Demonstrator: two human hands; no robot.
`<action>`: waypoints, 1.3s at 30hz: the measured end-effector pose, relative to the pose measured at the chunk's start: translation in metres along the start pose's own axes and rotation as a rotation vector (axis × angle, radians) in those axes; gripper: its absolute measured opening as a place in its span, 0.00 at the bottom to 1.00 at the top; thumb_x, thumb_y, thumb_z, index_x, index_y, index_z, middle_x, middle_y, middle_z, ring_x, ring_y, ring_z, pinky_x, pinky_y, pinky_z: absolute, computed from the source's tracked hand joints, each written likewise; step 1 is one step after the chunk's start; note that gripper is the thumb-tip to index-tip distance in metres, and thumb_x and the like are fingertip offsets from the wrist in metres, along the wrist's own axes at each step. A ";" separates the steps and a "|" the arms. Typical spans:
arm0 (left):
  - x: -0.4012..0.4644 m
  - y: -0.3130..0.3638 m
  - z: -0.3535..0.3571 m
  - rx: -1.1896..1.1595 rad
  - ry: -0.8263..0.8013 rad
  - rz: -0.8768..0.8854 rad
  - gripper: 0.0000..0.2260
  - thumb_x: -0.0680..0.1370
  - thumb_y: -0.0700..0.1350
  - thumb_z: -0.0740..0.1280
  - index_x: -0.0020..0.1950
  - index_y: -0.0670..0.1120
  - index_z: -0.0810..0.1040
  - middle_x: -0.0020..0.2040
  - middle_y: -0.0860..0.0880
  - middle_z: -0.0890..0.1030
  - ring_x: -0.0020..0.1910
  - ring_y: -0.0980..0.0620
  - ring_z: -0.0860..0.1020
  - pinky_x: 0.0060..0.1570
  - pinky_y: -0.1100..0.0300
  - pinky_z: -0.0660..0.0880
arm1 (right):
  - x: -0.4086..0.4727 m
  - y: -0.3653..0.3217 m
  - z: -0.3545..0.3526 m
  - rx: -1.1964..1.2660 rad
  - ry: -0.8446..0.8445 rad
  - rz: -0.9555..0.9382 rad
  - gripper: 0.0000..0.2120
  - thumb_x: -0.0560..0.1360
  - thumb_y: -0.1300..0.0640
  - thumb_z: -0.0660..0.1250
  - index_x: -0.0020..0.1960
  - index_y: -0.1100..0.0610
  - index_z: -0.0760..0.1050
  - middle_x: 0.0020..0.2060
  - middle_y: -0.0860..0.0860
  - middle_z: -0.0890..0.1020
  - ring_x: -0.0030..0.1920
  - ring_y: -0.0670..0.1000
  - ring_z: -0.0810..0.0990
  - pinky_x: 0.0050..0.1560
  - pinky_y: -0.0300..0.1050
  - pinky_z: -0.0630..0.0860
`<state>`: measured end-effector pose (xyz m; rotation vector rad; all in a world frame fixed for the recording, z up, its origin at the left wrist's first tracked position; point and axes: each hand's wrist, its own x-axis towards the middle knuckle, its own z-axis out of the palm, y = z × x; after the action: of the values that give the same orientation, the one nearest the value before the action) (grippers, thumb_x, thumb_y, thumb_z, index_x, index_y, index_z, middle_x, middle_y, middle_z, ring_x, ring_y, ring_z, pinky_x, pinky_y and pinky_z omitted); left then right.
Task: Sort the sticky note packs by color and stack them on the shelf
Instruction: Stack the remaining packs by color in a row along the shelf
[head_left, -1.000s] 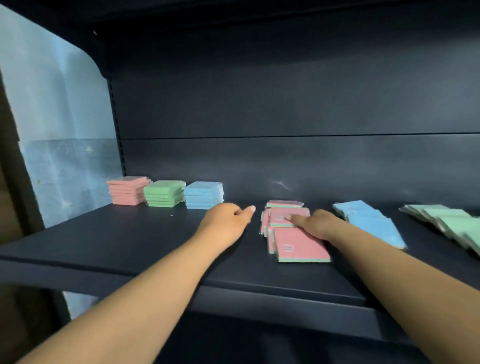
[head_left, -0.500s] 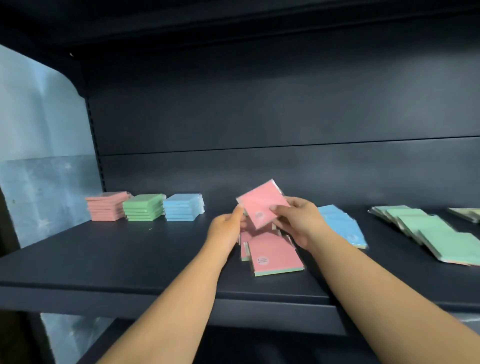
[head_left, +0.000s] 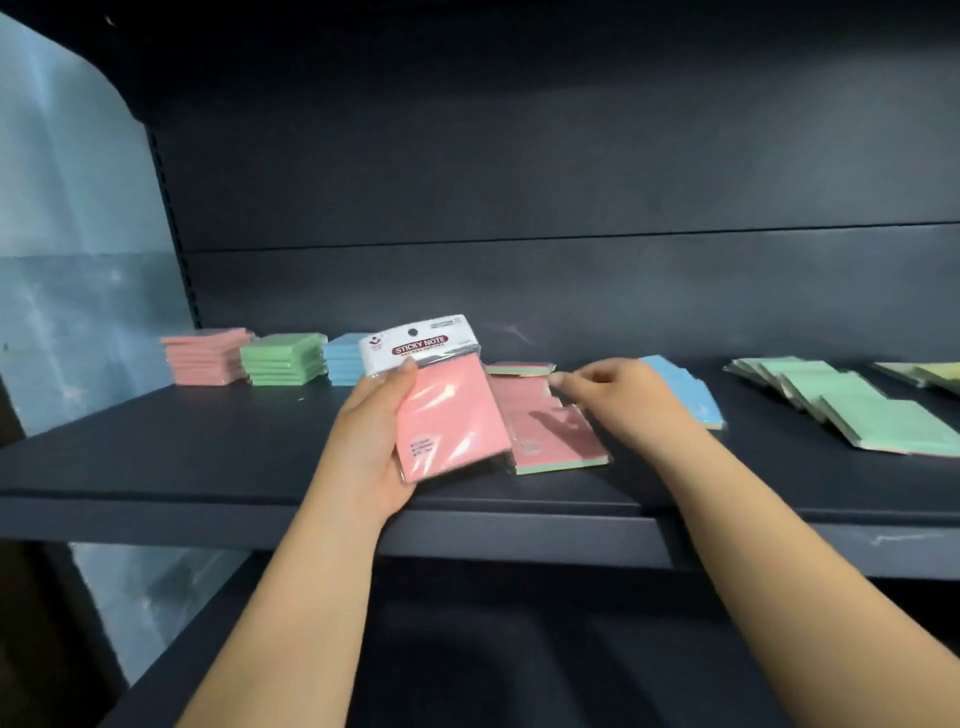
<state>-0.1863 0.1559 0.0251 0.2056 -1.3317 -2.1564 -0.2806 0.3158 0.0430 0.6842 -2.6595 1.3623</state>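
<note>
A pink pack (head_left: 447, 415) sits gripped in the left hand (head_left: 371, 447) above the shelf (head_left: 208, 457) front, while at its 3 o'clock the right hand (head_left: 618, 397), fingers (head_left: 563, 378) loosely curled, touches loose pink packs (head_left: 550, 441), with sorted stacks (head_left: 280, 358) at 10 o'clock.

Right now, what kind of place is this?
Probably a shop or stockroom: a dark metal shelf, neat stacks of wrapped sticky notes, and a pink pack with a hang-up label in the left hand.
</note>
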 end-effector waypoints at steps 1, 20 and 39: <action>-0.004 -0.001 -0.004 0.013 -0.001 0.003 0.05 0.79 0.43 0.62 0.49 0.50 0.77 0.39 0.50 0.83 0.33 0.55 0.82 0.35 0.57 0.78 | 0.004 0.006 -0.003 -0.153 0.016 0.050 0.21 0.75 0.41 0.63 0.45 0.61 0.77 0.36 0.52 0.77 0.38 0.51 0.74 0.37 0.42 0.67; -0.057 -0.021 -0.022 0.083 0.101 -0.165 0.06 0.78 0.48 0.64 0.50 0.48 0.77 0.45 0.46 0.83 0.42 0.48 0.80 0.44 0.51 0.77 | -0.039 0.008 0.020 0.933 -0.364 0.058 0.10 0.74 0.67 0.65 0.53 0.57 0.77 0.44 0.53 0.84 0.41 0.50 0.82 0.48 0.46 0.79; -0.088 -0.018 -0.023 0.077 -0.157 -0.173 0.13 0.66 0.41 0.69 0.51 0.45 0.77 0.40 0.46 0.85 0.38 0.49 0.84 0.37 0.53 0.81 | -0.061 -0.007 0.032 1.067 -0.233 0.059 0.13 0.75 0.70 0.63 0.57 0.61 0.76 0.43 0.56 0.83 0.36 0.51 0.81 0.37 0.42 0.79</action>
<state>-0.1120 0.1933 -0.0162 0.1915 -1.5373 -2.3058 -0.2186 0.3090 0.0128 0.8427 -1.8856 2.8534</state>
